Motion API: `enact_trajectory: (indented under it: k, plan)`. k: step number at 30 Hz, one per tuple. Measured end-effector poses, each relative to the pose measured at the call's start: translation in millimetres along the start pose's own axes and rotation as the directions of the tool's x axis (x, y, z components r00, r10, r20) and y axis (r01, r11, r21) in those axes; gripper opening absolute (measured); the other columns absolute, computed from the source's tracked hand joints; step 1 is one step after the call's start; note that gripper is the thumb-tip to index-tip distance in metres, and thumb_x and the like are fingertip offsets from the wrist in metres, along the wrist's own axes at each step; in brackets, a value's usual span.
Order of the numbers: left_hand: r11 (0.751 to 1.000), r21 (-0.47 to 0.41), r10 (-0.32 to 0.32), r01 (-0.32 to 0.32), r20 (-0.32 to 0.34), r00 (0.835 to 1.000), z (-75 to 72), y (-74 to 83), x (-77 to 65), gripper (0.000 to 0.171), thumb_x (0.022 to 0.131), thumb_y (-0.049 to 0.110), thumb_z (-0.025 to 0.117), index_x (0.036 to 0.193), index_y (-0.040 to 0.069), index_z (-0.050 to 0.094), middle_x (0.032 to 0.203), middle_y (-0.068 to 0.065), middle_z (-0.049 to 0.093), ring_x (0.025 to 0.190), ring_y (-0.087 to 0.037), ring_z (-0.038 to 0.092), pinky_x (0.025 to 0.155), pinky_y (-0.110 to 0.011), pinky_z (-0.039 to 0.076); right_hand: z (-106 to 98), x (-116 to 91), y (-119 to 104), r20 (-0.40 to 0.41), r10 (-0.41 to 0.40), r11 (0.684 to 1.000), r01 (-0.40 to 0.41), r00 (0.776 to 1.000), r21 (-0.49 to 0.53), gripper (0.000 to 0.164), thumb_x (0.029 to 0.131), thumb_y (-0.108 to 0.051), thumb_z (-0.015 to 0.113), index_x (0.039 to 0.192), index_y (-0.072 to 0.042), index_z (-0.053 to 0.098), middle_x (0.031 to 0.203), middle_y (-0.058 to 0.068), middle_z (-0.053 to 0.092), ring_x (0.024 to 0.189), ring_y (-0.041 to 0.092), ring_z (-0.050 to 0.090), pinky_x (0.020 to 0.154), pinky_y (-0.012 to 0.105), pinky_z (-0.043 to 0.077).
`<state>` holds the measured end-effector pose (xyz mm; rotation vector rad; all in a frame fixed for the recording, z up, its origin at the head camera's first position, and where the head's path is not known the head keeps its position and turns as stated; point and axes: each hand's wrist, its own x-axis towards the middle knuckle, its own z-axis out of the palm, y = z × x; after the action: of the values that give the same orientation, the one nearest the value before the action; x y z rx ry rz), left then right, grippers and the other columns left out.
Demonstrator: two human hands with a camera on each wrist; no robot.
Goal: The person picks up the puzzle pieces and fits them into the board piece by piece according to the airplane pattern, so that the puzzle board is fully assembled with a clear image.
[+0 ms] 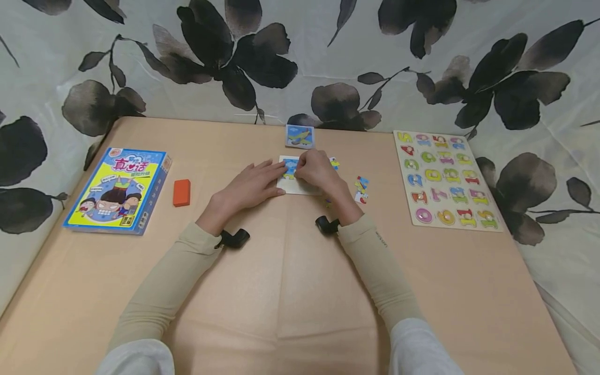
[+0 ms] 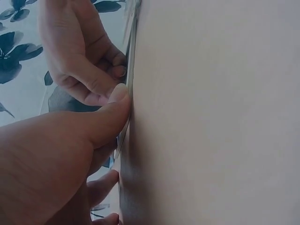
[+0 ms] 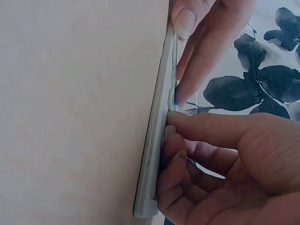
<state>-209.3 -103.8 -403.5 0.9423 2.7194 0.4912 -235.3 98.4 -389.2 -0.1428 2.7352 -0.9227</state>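
A white puzzle board (image 1: 296, 187) with a partly filled blue picture lies on the table between both hands. My left hand (image 1: 255, 182) rests flat at its left side, fingers extended over the picture; in the left wrist view its thumb (image 2: 119, 98) touches the board's edge. My right hand (image 1: 320, 169) is over the board's right part with curled fingers. In the right wrist view its thumb and fingers (image 3: 206, 126) pinch a thin puzzle piece (image 3: 171, 97) at the board's surface, mostly hidden. Loose puzzle pieces (image 1: 361, 188) lie to the right of this hand.
Behind the board is a small blue picture puzzle (image 1: 300, 137). On the left lie a blue and yellow game box (image 1: 117, 190) and an orange block (image 1: 182, 192). A sheet of colourful letter shapes (image 1: 445, 179) lies on the right. Floral cloth (image 1: 328, 62) hangs beyond the table's far edge.
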Motion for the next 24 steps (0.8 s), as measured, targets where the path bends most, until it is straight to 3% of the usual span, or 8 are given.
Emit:
enact_trajectory:
  k: [11,16,24]
  plan:
    - [0.998,0.059,-0.018,0.016,0.025,1.0,-2.0,3.5,-1.4,0.066,0.102,0.046,0.051,0.156,0.016,0.033,0.164,-0.003,0.029,0.154,-0.033,0.022,0.119,-0.063,0.021,-16.2,-1.8,6.7,0.041,-0.057,0.998,0.057,0.998,0.011,0.009,0.09,-0.014,0.067,0.085,-0.007,0.071,0.078,0.005,0.06,0.069,0.018,0.053,0.058,0.027,0.041]
    - [0.997,0.081,-0.02,0.017,0.037,0.999,-3.4,4.9,-1.6,0.066,0.102,0.046,0.05,0.157,0.016,0.032,0.165,-0.002,0.027,0.154,-0.034,0.021,0.119,-0.064,0.021,-35.8,-10.2,16.5,0.039,-0.032,0.995,0.029,0.999,0.092,0.01,0.093,-0.015,0.065,0.096,-0.006,0.07,0.092,0.008,0.062,0.084,0.022,0.055,0.069,0.031,0.047]
    - [0.996,0.088,-0.029,0.024,0.049,0.998,-2.5,5.6,-1.0,0.066,0.101,0.047,0.051,0.157,0.016,0.031,0.166,-0.001,0.026,0.155,-0.032,0.019,0.119,-0.063,0.021,-59.0,-21.3,36.3,0.012,-0.023,0.995,0.022,1.0,0.097,0.017,0.092,-0.012,0.063,0.107,-0.005,0.069,0.103,0.01,0.062,0.096,0.026,0.053,0.086,0.038,0.047]
